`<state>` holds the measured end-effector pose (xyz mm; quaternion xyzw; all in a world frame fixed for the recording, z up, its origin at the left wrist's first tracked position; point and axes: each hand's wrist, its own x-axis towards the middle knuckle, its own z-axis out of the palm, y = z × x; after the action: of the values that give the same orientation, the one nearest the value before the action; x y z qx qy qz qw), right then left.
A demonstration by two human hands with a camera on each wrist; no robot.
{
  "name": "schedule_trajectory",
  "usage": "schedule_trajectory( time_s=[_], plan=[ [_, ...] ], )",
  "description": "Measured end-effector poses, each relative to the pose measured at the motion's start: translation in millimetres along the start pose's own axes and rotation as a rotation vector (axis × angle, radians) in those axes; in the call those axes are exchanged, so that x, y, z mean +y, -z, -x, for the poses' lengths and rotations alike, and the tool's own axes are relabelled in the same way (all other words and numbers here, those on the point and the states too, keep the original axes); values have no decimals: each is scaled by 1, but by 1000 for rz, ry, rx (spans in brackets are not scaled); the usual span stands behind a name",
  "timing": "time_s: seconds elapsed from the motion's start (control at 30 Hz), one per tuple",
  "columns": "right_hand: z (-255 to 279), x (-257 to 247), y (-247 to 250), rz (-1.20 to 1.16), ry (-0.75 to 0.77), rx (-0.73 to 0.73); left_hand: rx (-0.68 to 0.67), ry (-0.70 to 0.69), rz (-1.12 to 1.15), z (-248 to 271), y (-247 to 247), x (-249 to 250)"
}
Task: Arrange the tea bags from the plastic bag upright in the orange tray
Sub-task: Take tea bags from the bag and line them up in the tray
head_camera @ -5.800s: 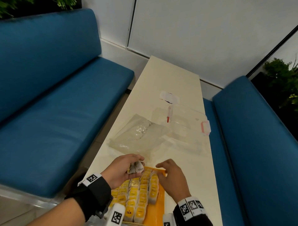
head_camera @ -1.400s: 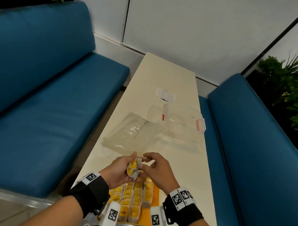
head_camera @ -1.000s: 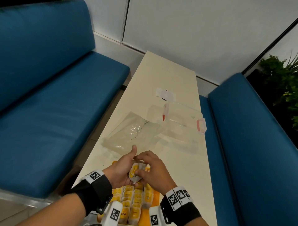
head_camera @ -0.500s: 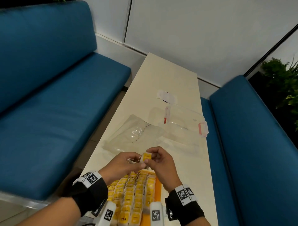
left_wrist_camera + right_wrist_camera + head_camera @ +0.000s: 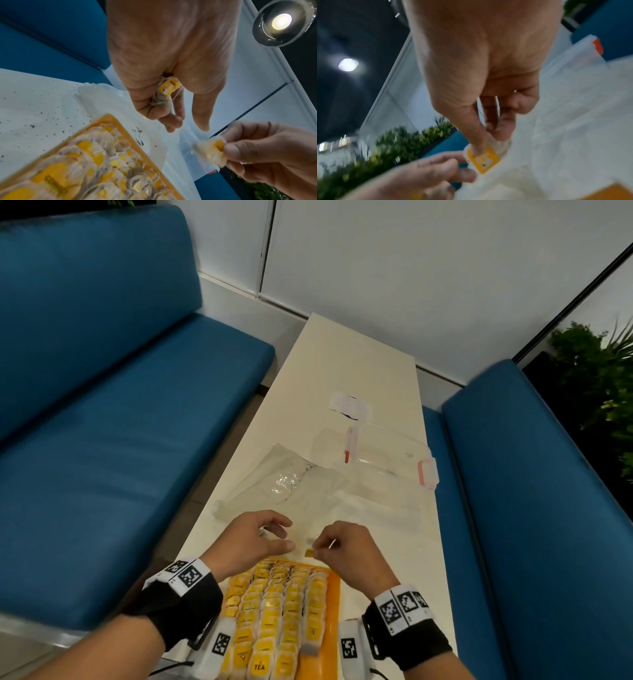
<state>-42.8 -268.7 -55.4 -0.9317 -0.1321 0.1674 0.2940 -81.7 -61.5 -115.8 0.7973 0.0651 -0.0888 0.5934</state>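
Note:
The orange tray (image 5: 334,594) lies at the near end of the white table, packed with rows of upright yellow-tagged tea bags (image 5: 274,611). Just beyond its far edge, my left hand (image 5: 284,537) curls its fingers round a small bunch of tea bags (image 5: 164,94). My right hand (image 5: 318,547) pinches a single tea bag (image 5: 309,552) by its yellow tag (image 5: 484,158), a short gap from the left hand. The flat, clear plastic bag (image 5: 284,491) lies past both hands. The left wrist view also shows the tray (image 5: 109,117).
A clear plastic lid with red clips (image 5: 387,453) lies behind the bag, and a white label (image 5: 349,405) farther back. Blue benches flank the narrow table on the left (image 5: 120,474) and right (image 5: 531,508). Dark tea specks (image 5: 34,108) dot the table.
My hands have drawn apart. The right hand now holds one tea bag separate from the bunch in my left hand.

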Motion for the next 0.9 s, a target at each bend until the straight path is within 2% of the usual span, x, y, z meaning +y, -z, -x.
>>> schedule_trajectory(
  time_s=[0.23, 0.4, 0.53, 0.73, 0.9],
  plan=[
    [16, 6, 0, -121, -7, -13, -183, -107, -89, 9, -22, 8],
    [26, 9, -2, -69, 28, -5, -106, -103, -82, 14, -42, 8],
    [35, 12, -3, 53, 4, -31, -187, -90, -163, 17, -45, 5],
    [51, 26, -13, 217, 14, -194, -117, 12, -285, 11, -39, -19],
    [67, 37, -22, 328, 28, -457, -129, 11, -326, 10, -39, -31]
  ],
)
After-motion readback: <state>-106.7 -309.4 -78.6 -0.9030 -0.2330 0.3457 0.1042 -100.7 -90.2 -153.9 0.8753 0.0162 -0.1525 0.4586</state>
